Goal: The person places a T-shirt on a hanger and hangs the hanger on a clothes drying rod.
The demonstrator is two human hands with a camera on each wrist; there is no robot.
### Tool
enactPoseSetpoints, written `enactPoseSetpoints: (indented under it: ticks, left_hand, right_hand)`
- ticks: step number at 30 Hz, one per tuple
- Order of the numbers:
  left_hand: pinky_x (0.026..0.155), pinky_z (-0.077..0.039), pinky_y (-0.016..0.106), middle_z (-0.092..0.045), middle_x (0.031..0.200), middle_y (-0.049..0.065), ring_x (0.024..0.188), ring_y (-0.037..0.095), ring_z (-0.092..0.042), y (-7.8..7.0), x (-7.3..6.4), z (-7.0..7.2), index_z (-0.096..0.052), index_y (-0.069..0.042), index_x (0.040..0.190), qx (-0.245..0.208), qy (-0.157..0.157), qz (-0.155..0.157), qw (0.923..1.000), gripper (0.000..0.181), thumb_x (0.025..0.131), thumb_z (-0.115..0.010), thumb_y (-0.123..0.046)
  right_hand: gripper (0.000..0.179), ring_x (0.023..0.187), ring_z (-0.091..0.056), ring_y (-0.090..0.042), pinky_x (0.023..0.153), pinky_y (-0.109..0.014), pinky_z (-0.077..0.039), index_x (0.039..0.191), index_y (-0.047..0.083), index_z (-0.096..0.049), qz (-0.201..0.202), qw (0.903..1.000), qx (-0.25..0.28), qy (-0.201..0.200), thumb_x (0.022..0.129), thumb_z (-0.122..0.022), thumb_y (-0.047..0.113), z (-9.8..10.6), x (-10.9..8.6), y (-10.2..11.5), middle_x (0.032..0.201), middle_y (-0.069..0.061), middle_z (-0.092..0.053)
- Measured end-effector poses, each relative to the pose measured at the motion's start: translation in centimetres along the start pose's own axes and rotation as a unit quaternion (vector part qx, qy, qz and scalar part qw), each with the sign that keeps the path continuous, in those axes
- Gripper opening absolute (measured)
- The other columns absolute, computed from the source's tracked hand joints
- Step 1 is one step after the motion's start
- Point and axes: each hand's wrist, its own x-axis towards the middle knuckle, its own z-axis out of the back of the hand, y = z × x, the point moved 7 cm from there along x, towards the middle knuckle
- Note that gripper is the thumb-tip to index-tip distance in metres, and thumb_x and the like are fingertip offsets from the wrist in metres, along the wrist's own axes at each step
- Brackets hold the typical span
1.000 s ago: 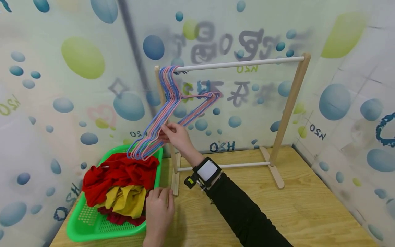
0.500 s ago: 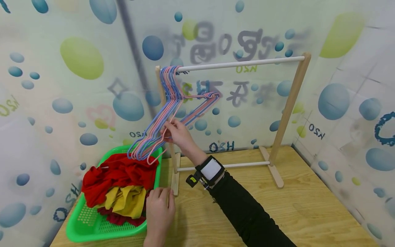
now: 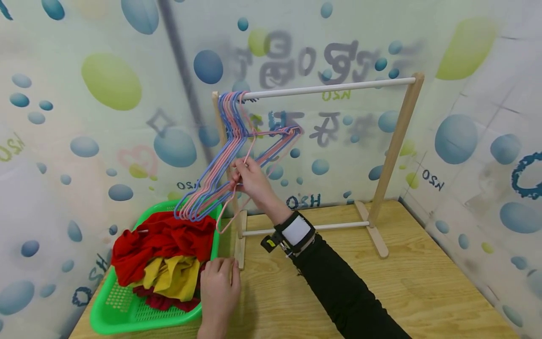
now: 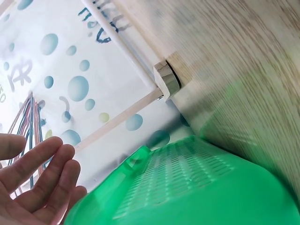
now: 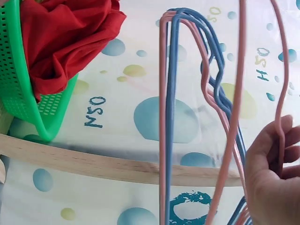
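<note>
"Near the left end of the white top bar [image 3: 330, 88], one pink hanger [image 5: 285, 51] stands a little out from the bunch of blue and pink hangers [image 3: 237, 133]. What does each hand do?"

"The right hand [image 3: 254, 181] has its thumb and fingers bent round a wire of this pink hanger. The left hand [image 3: 219, 289] is well apart from it, low at the right edge of the green basket [image 3: 144, 324]; its fingers are loose, and I see nothing in them."

"How can one separate this hanger well?"

"In my judgement, a slow pull along the bar, away from the bunch, and only afterwards a lift, so that the hook can come free. The wires lie close and cross one another, so a quick tug could drag a neighbour too. A grip nearer the neck would probably make it swing less."

"And what is difficult to see?"

"The hooks are crowded; I cannot count them, nor say exactly how the pink one sits. The far arm of the held hanger looks faint. The right wrist view cuts off part of the hand. Whether the left hand touches the basket, I cannot tell. Under the red cloth [image 3: 169, 235] and yellow cloth [image 3: 173, 278], most of the basket's floor is hidden."
</note>
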Motion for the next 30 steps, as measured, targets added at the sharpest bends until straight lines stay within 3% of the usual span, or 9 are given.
enactPoseSetpoints:
  ticks: [9,18,24,30]
  left_hand:
    - [0.064,-0.049,0.047,-0.069,0.081,0.013,0.075,0.031,-0.060,0.0,-0.1,0.3,-0.077,0.001,0.082,0.001,-0.029,-0.017,0.9994,0.009,0.086,-0.077,-0.008]
    - [0.072,-0.050,0.049,-0.068,0.082,0.015,0.079,0.032,-0.061,0.6,0.6,0.6,-0.077,0.003,0.085,-0.037,-0.020,0.017,0.9990,0.009,0.088,-0.075,-0.005]
    - [0.073,-0.050,0.048,-0.068,0.082,0.015,0.079,0.032,-0.061,0.7,0.9,0.7,-0.077,0.004,0.087,-0.044,-0.022,0.012,0.9987,0.011,0.089,-0.074,-0.006]
    - [0.072,-0.050,0.049,-0.067,0.080,0.016,0.078,0.035,-0.061,1.3,1.1,0.9,-0.077,0.005,0.085,-0.047,-0.046,-0.007,0.9978,0.009,0.086,-0.076,-0.004]
  right_hand:
    - [0.018,0.052,-0.032,-0.009,0.053,-0.021,-0.035,0.104,0.005,-0.042,-0.004,0.9975,0.070,0.012,0.113,-0.030,0.016,0.5,-0.7,2.5,0.066,0.001,-0.030]
    - [0.020,0.050,-0.034,-0.007,0.053,-0.020,-0.034,0.103,0.008,-0.042,0.014,0.9952,0.084,0.048,0.113,-0.030,0.020,1.5,-3.0,5.3,0.064,0.002,-0.030]
    - [0.023,0.048,-0.031,-0.007,0.051,-0.020,-0.033,0.100,0.008,-0.040,0.021,0.9956,0.055,0.074,0.113,-0.027,0.021,2.4,-5.0,5.1,0.060,0.004,-0.029]
    - [0.022,0.049,-0.030,-0.008,0.051,-0.021,-0.033,0.102,0.008,-0.038,0.009,0.9960,0.009,0.088,0.114,-0.026,0.020,3.7,-6.9,3.0,0.061,0.003,-0.029]
